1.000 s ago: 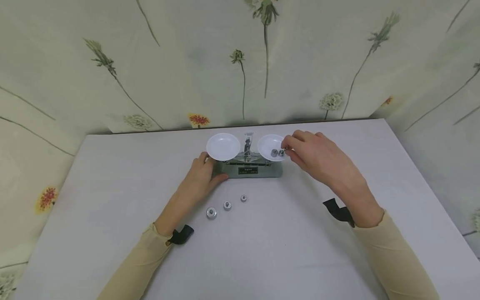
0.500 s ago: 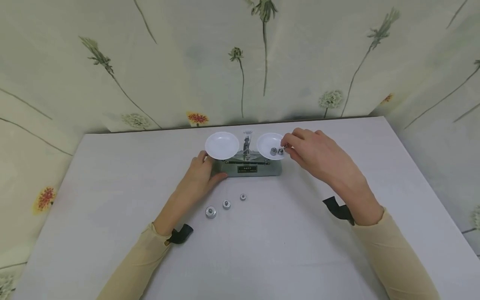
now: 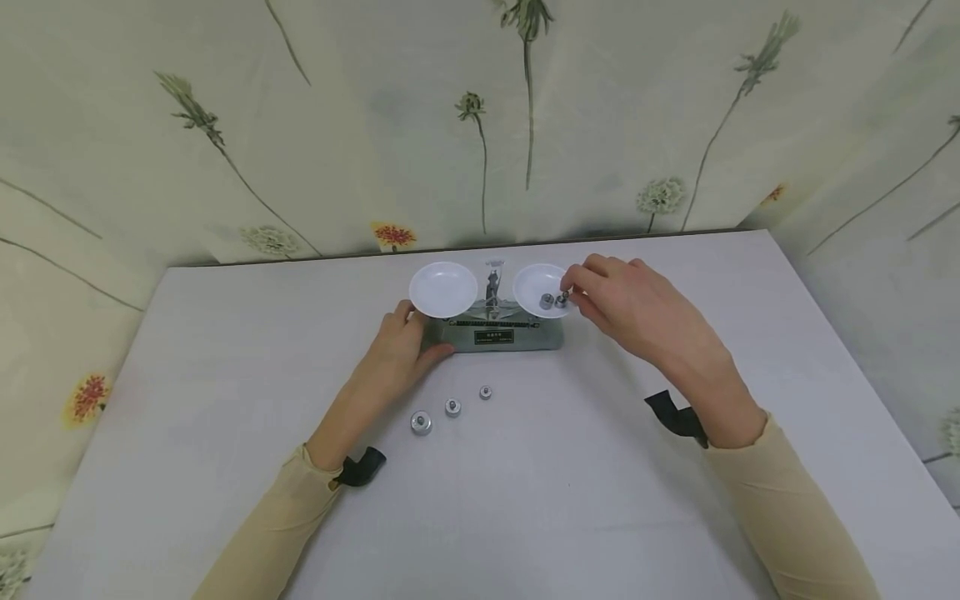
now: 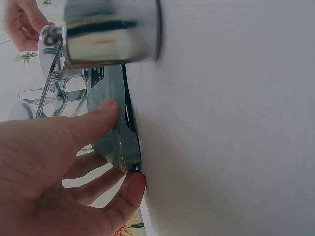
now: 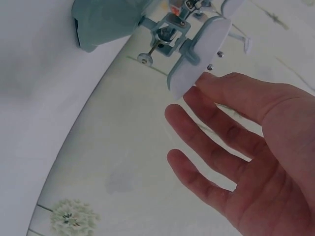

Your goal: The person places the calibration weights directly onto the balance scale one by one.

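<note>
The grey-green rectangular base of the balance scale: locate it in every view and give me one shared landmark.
Head: the grey-green rectangular base is near the picture's centre, its left end gripped by the left hand.
Left wrist: left of centre, turned sideways, partly covered by the thumb.
Right wrist: top left corner, cut by the top edge.
Shared landmark: the round white pan at the right hand.

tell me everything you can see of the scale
The scale stands upright near the back of the table: green, metal-looking base, dark label, marked bar, two round white pans. The left pan is bare; small weights sit in the right pan, by the right hand. The left hand grips the base's left end.
</note>
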Available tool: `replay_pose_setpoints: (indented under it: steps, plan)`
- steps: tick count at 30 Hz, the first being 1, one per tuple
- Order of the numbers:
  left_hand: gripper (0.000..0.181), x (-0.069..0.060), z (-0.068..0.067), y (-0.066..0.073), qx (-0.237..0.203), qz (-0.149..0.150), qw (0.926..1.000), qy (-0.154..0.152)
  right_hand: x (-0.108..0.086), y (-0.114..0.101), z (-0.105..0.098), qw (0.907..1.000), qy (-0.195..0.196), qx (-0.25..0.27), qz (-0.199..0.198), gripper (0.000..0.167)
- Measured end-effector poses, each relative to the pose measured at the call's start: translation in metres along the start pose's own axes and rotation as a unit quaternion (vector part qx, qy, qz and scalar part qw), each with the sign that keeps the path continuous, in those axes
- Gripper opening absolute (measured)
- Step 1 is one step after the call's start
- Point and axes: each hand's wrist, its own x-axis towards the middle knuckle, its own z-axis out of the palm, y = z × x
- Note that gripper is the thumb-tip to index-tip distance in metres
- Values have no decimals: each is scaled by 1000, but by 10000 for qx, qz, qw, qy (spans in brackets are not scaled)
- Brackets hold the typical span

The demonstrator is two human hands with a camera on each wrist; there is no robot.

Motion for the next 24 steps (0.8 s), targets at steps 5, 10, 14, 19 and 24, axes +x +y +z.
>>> replay_pose_setpoints:
  steps: [5,10,14,19,24]
  plan:
    - [73,0,-1,1,8,101,9999,78,0,-1,-1,9999,-130,-20,65,18]
    - [74,0,-1,1,37,64,10000,63,0,-1,-1,9999,-120,-27,58,18]
    - [75,0,0,1,57,23,10000,45,-1,-1,-1,9999,-93,-39,51,18]
    - [74,0,0,1,45,17,10000,48,-1,-2,-1,10000,-59,-43,17,21]
    - [75,0,0,2,27,-43,10000,12,-2,-3,-4,10000,-57,-27,4,23]
